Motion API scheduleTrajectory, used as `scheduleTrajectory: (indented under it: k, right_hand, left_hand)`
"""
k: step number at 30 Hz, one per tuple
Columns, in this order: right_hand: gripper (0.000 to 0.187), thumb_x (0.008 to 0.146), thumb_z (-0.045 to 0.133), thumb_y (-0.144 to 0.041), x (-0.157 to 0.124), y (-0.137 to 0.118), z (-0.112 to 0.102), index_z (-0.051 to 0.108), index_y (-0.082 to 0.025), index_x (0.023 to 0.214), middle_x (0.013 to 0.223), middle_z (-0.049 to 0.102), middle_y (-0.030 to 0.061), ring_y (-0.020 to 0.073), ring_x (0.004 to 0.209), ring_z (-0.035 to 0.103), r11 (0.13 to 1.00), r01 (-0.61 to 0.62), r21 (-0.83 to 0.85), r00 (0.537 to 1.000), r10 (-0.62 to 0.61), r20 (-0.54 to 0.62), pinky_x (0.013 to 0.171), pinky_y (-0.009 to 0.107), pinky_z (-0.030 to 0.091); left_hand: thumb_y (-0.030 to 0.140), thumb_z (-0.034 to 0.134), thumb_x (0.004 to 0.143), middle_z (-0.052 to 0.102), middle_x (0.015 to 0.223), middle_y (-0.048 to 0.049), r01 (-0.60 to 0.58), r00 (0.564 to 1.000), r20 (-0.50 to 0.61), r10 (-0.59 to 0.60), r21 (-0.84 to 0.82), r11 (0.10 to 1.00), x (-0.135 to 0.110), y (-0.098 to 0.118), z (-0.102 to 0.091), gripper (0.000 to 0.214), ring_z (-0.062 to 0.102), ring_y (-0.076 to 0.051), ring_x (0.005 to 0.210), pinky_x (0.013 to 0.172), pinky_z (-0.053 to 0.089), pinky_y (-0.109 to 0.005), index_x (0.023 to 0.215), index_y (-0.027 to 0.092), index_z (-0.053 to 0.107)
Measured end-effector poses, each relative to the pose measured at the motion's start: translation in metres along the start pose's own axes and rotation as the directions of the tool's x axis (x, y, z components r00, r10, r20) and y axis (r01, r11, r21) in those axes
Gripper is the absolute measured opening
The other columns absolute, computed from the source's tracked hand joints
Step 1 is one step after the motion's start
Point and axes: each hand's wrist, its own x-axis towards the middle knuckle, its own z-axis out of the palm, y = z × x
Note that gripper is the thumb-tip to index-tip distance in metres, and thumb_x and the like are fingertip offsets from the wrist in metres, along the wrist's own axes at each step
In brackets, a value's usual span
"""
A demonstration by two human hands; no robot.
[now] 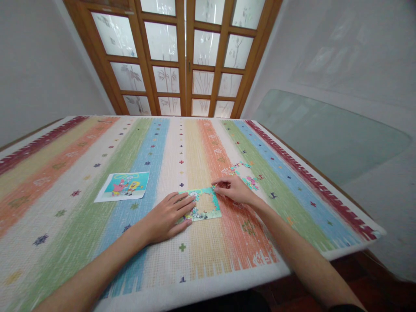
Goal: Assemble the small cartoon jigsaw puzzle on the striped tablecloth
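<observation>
A partly assembled jigsaw puzzle lies flat in front of me, its border joined and a gap in the middle showing the tablecloth. My left hand rests on its left side, fingers stretched out and covering that part. At the upper right corner, my right hand pinches what looks like a small puzzle piece between thumb and forefinger; most of it is hidden. Loose puzzle pieces in pink, teal and green lie in a scattered group just beyond and to the right of that hand.
Left of the puzzle lies a printed reference picture with cartoon figures. A striped tablecloth covers the table, whose front edge is close to me. Behind it stand wooden glazed doors; a glass panel leans at the right wall.
</observation>
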Motion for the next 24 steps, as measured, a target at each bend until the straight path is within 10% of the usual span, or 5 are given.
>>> scheduleTrajectory:
  k: [7,24]
  right_hand:
    - [0.023,0.087,0.068,-0.024,-0.010,-0.024,0.035,0.079,-0.019,0.107,0.101,0.079,0.0083,0.0176,0.079,0.068,0.990,0.032,0.137,0.998,-0.040,0.052,0.070,0.030,0.051]
    - [0.011,0.088,0.074,-0.024,-0.016,-0.041,0.053,0.079,-0.019,0.096,0.080,0.074,0.0048,0.0148,0.069,0.062,0.984,0.154,-0.088,0.988,-0.152,0.021,0.067,0.026,0.043]
  left_hand:
    - [0.039,0.047,0.104,0.052,0.151,-0.0104,0.009,1.000,-0.001,-0.009,-0.012,1.000,0.000,0.001,0.000,0.043,0.047,-0.028,0.139,0.115,0.037,-0.048,0.143,0.021,0.050]
    - [0.040,0.049,0.104,0.053,0.149,-0.0129,0.017,1.000,0.009,-0.017,0.005,1.000,0.002,0.003,-0.004,0.041,0.050,-0.029,0.136,0.113,0.039,-0.050,0.138,0.018,0.053]
